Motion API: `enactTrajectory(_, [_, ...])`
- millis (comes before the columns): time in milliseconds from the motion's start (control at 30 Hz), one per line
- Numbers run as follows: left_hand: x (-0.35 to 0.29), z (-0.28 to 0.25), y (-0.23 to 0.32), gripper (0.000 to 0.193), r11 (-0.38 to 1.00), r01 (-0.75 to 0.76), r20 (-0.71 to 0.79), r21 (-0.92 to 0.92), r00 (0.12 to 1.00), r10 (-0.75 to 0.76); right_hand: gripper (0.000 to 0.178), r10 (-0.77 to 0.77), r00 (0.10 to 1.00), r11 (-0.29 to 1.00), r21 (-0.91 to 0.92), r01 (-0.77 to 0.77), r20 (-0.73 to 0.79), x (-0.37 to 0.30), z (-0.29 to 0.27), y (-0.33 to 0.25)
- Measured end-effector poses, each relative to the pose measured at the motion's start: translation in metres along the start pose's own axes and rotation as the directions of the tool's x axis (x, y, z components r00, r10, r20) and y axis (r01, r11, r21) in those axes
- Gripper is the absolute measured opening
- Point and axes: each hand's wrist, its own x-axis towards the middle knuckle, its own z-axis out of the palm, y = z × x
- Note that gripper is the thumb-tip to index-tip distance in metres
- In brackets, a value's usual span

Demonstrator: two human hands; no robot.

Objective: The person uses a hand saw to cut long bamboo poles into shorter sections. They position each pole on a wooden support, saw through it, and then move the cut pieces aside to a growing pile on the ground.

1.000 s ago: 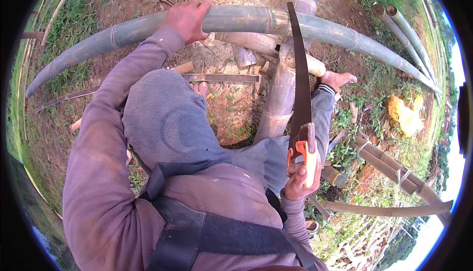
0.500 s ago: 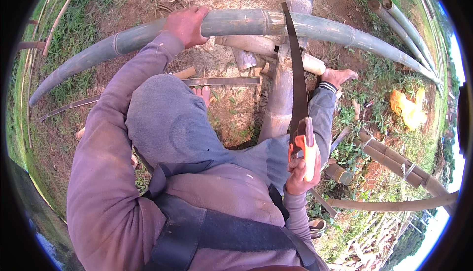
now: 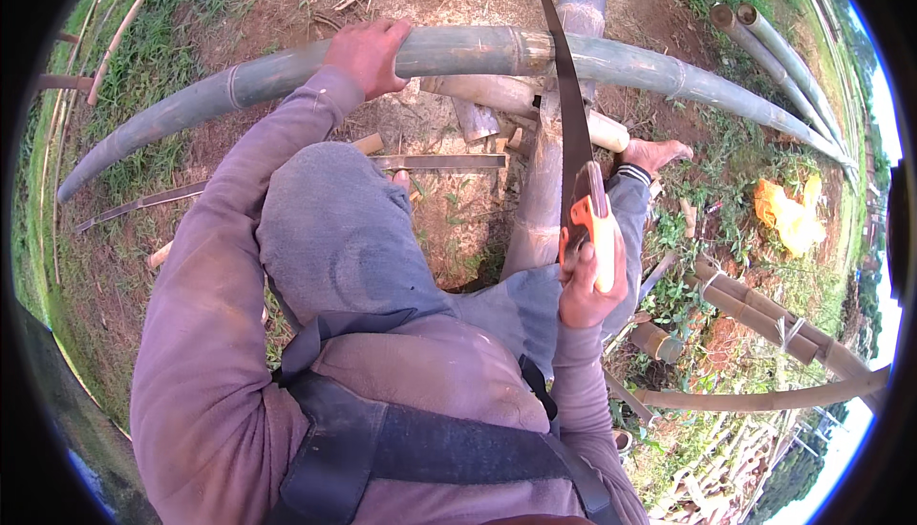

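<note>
While bamboo pole (image 3: pixel 468 52) lies under left fingers (image 3: pixel 390 32), right fingers (image 3: pixel 584 272) wrap saw handle (image 3: pixel 602 229).

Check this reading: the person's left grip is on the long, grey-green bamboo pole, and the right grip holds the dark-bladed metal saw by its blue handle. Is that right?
Not quite: the handle of the dark-bladed metal saw is orange, not blue, as the head view shows. The rest stands: left grip on the bamboo pole, right grip holding the saw.
</note>
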Motion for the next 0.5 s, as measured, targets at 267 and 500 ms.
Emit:
enactTrajectory(267, [-0.004, 0.010, 0.009, 0.083, 0.999, -0.033, -0.006, -0.029, 0.999, 0.033, 0.041, 0.054, 0.998, 0.993, 0.107, -0.052, -0.013, 0.041, 0.026, 0.042])
enactTrajectory(500, [0.025, -0.021, -0.011, 0.090, 0.996, -0.021, 0.269, -0.081, 0.962, 0.042, 0.037, -0.014, 1.000, 0.997, 0.081, 0.013, 0.007, 0.117, 0.069, 0.054])
